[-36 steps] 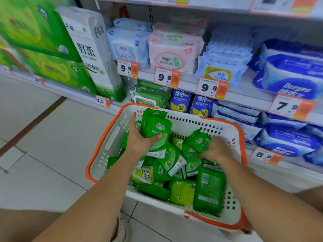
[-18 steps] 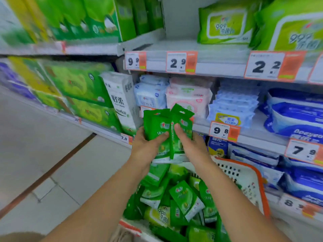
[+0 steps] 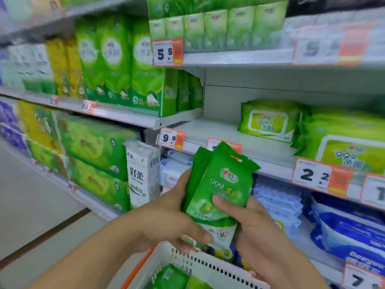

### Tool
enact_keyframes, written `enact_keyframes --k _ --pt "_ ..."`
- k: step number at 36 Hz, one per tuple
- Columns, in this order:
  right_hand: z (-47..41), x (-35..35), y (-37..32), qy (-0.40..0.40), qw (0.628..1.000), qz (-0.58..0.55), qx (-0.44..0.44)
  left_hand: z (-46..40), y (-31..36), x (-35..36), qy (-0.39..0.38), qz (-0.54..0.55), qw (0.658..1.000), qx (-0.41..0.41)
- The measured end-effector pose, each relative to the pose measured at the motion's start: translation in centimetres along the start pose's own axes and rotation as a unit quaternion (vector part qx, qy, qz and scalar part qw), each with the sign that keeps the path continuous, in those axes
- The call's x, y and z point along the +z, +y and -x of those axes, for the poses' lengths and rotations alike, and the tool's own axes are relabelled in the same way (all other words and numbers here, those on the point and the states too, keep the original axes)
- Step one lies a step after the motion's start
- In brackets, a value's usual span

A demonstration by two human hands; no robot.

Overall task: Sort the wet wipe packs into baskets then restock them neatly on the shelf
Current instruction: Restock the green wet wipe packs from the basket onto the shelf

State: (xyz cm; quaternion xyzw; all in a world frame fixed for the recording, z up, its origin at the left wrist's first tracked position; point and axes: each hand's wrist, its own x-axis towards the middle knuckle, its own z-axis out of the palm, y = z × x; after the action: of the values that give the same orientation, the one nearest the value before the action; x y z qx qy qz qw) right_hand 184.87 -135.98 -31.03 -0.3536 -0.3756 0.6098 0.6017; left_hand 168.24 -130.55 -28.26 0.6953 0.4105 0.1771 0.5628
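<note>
Green wipe packs (image 3: 218, 184), at least 2, upright, gripped together by left hand (image 3: 166, 215) and right hand (image 3: 254, 224) above basket (image 3: 208, 265); bare shelf (image 3: 212, 132) lies up and ahead, equally near both.

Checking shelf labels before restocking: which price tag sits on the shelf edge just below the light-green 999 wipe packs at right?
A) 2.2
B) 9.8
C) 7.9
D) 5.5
A: the tag reading 2.2 hangs on the shelf edge directly under the light-green 999 wipe packs.
</note>
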Motion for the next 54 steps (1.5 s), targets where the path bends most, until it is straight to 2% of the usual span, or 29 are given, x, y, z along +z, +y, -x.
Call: enact_keyframes --k 4,7,8,9,11,13,15,17,20,23,26,29,33,35,44,49,52,54 --pt "-3.4 0.2 -4.7 0.006 0.995 0.101 -0.024 -3.4 2.9 -1.4 0.067 0.102 0.99 0.072" --pt "-8.1 1.4 -7.6 0.048 0.989 0.139 -0.028 -7.3 4.1 -3.2 0.184 0.164 0.962 0.117" --pt "-10.1 1.8 -8.3 0.065 0.988 0.135 -0.023 -8.4 4.0 -4.0 0.227 0.152 0.95 0.15" --pt "-12.2 2.2 -9.1 0.08 0.988 0.129 -0.017 -9.4 3.6 -4.8 0.268 0.105 0.938 0.192" --pt "-16.7 2.6 -10.5 0.104 0.987 0.121 -0.001 -11.0 1.8 -6.6 0.329 -0.072 0.906 0.256" --pt "-21.9 2.6 -11.3 0.119 0.982 0.143 0.017 -12.6 -0.1 -8.0 0.353 -0.25 0.863 0.261" --pt "-27.2 1.9 -11.3 0.137 0.972 0.19 0.032 -14.3 -2.1 -9.1 0.358 -0.363 0.826 0.241" --pt "-32.8 0.4 -11.0 0.155 0.96 0.229 0.037 -16.1 -3.9 -10.0 0.335 -0.418 0.815 0.222" --pt "-40.7 -2.7 -10.6 0.181 0.945 0.272 0.022 -19.0 -5.1 -11.3 0.321 -0.429 0.811 0.235" --pt "-45.7 -5.7 -11.0 0.178 0.94 0.291 -0.002 -21.9 -3.5 -12.7 0.333 -0.47 0.762 0.295" --pt "-48.4 -7.6 -11.6 0.207 0.911 0.35 -0.072 -24.1 -2.0 -13.6 0.35 -0.443 0.774 0.286" --pt "-49.5 -7.9 -11.5 0.25 0.833 0.477 -0.129 -25.0 -1.9 -14.1 0.357 -0.446 0.772 0.278" --pt "-50.4 -7.5 -9.2 0.287 0.768 0.559 -0.122 -25.1 -2.2 -14.6 0.358 -0.446 0.766 0.294" --pt "-50.9 -7.2 -8.4 0.306 0.759 0.564 -0.11 -25.0 -2.1 -14.4 0.364 -0.435 0.77 0.294" --pt "-52.9 -7.9 -10.0 0.361 0.773 0.518 -0.059 -24.9 -2.0 -14.3 0.348 -0.46 0.771 0.269" --pt "-52.9 -9.3 -11.3 0.31 0.803 0.508 -0.039 -25.0 -1.9 -14.6 0.337 -0.46 0.778 0.265" --pt "-48.2 -5.8 -11.8 0.275 0.836 0.474 -0.014 -24.8 -1.8 -14.6 0.331 -0.471 0.776 0.258" --pt "-45.2 -4.5 -12.3 0.25 0.842 0.477 -0.006 -24.5 -1.4 -14.4 0.324 -0.465 0.786 0.247"
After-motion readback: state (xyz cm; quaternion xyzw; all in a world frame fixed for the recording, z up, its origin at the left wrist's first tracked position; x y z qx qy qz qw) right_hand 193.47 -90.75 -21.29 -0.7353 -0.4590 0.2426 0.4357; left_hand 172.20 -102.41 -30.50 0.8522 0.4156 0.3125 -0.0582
